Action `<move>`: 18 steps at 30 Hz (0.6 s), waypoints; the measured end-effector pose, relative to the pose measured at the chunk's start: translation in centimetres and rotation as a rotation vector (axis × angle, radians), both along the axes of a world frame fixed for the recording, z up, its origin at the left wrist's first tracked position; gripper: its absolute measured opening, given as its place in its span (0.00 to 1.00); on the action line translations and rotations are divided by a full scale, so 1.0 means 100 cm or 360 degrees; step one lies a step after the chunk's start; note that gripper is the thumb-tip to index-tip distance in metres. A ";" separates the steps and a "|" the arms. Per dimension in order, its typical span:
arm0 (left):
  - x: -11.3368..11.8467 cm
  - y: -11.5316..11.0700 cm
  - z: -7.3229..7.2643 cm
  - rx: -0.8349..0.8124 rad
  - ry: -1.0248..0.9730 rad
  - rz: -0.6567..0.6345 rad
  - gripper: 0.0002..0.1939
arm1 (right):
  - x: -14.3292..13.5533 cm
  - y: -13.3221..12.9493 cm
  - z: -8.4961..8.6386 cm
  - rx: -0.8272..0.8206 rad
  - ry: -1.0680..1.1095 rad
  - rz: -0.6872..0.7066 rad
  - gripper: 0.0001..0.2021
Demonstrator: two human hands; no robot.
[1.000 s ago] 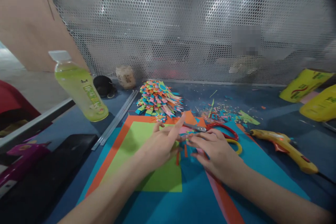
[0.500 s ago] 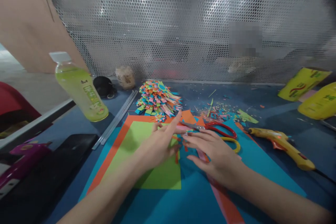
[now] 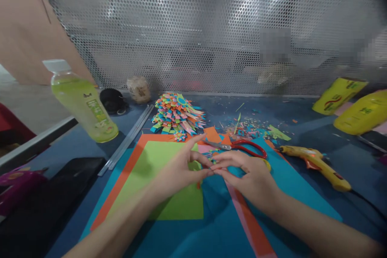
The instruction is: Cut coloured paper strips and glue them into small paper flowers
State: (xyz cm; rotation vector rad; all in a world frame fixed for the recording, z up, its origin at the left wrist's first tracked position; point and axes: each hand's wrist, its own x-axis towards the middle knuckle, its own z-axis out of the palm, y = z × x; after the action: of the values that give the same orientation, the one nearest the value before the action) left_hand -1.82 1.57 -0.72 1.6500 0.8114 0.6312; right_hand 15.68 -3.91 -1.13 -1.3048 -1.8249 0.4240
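My left hand (image 3: 183, 169) hovers over a lime-green paper sheet (image 3: 178, 205), its thumb and a finger pinched while the index finger points forward. Meeting it fingertip to fingertip is my right hand (image 3: 255, 173), with thumb and fingers also pinched. Whatever lies between the fingertips is too small or hidden to make out. Just beyond the hands lie small cut paper strips (image 3: 208, 153) and scissors with red handles (image 3: 249, 148), partly covered by my right hand. Blue paper (image 3: 169, 238) spreads underneath, with an orange strip (image 3: 254, 225) across it.
A fringed multicoloured paper piece (image 3: 177, 115) stands behind, beside paper scraps (image 3: 254, 129). To the right are a yellow glue gun (image 3: 317, 165) with its cord and yellow bottles (image 3: 363, 113). Leftward are a drink bottle (image 3: 84, 105), clear glue sticks (image 3: 128, 139) and a black flat object (image 3: 69, 185).
Both hands have drawn closer to me, and their outstretched fingers have curled into pinches that meet. The view has shifted slightly, so the table things appear further left.
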 end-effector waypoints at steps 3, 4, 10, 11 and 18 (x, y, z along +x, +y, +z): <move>0.001 0.000 0.001 -0.0218 -0.0127 -0.0096 0.37 | 0.000 -0.001 0.002 0.0062 0.0039 -0.0013 0.09; 0.001 0.000 0.002 -0.0259 -0.0149 -0.0143 0.34 | 0.000 -0.001 0.002 0.0084 0.0041 -0.0015 0.10; 0.000 0.002 0.002 -0.0213 -0.0051 -0.0133 0.28 | -0.003 -0.002 0.004 -0.0042 0.0137 0.0037 0.11; 0.000 0.003 0.002 -0.0204 -0.0039 -0.0130 0.27 | -0.003 -0.002 0.005 -0.0047 0.0165 0.0041 0.11; 0.001 0.005 -0.004 -0.0060 0.0047 -0.0051 0.11 | 0.050 0.014 0.027 0.0136 -0.0254 -0.0460 0.08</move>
State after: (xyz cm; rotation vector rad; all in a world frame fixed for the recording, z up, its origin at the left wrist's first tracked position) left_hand -1.74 2.03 -1.11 1.6381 0.8122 0.5672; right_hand 20.64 -2.47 1.53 -1.5500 -1.7258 0.0866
